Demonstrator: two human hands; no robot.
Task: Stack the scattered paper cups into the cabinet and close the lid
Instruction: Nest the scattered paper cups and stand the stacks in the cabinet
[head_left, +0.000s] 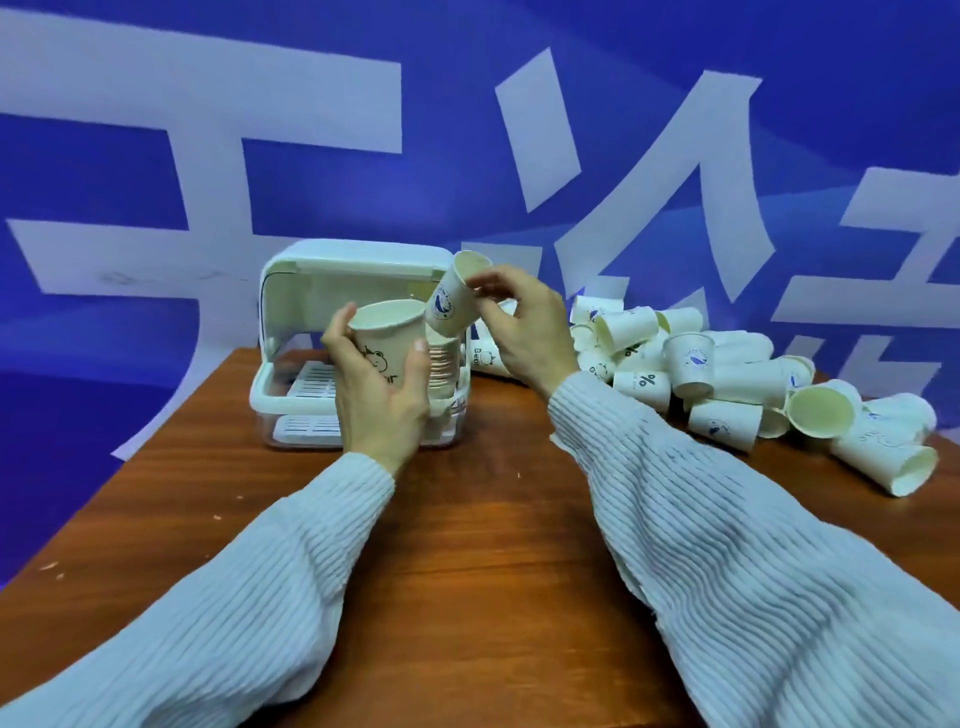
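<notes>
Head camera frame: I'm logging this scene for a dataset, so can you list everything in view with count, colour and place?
cabinet: one, white with a clear base, lid raised, far side of the table
nested cup stack: one, white with pinkish rims, inside the cabinet on its right
bear-print cup: one, cream, upright in front of the cabinet
blue-logo cup: one, white, tilted above the bear-print cup
scattered cups: too many to count, white, piled on the table's right
table: one, brown wood
backdrop: blue with large white characters
left hand: holds the bear-print cup
right hand: pinches the blue-logo cup
sleeves: two, pale ribbed knit
</notes>
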